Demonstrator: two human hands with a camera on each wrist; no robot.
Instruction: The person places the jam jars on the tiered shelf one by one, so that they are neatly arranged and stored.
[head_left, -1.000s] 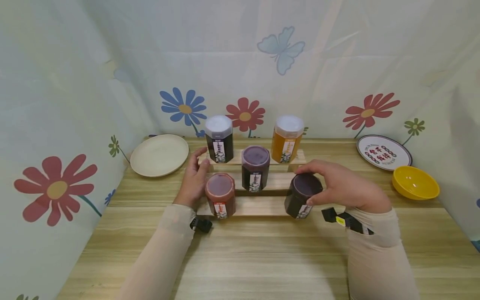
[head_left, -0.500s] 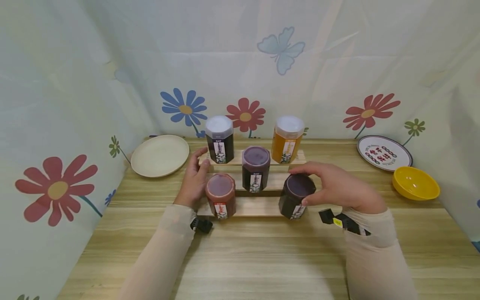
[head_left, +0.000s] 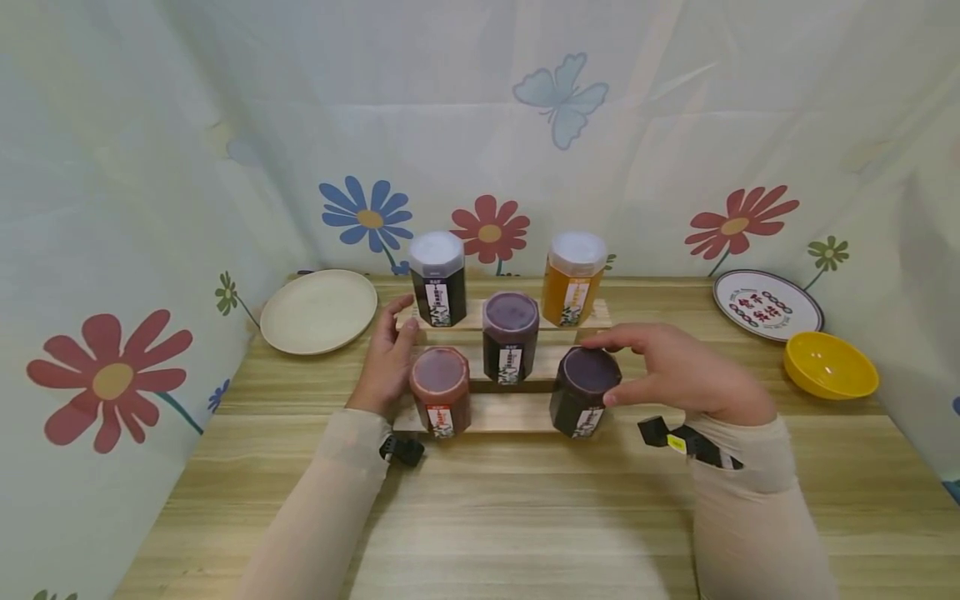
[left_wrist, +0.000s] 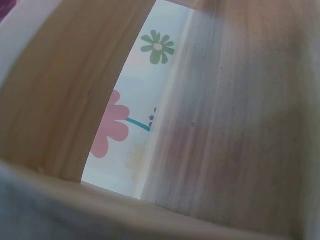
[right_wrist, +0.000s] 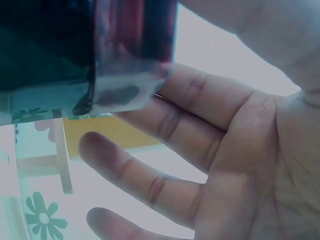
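My right hand (head_left: 690,375) holds a dark jar (head_left: 583,398) between thumb and forefinger, at the right end of the lowest tier of a wooden step rack (head_left: 513,414). In the right wrist view the jar's base (right_wrist: 130,90) shows clear, with the other fingers (right_wrist: 145,185) stretched out below it. At the rack's left end, my left hand (head_left: 384,358) rests with relaxed fingers. Just right of it stands a reddish-brown jar (head_left: 442,396) on the lowest tier. The left wrist view shows only wooden slats (left_wrist: 200,125) up close, without the hand.
A purple-lidded jar (head_left: 512,337) stands on the middle tier. On top are a dark jar (head_left: 438,283) and an amber jar (head_left: 573,283), both white-lidded. A cream plate (head_left: 318,312) lies left; a patterned plate (head_left: 768,306) and a yellow bowl (head_left: 828,367) are right.
The dark jar at my right hand has moved left along the lowest tier and now stands straighter. My right hand has shifted slightly left too, while the left hand has stayed put.
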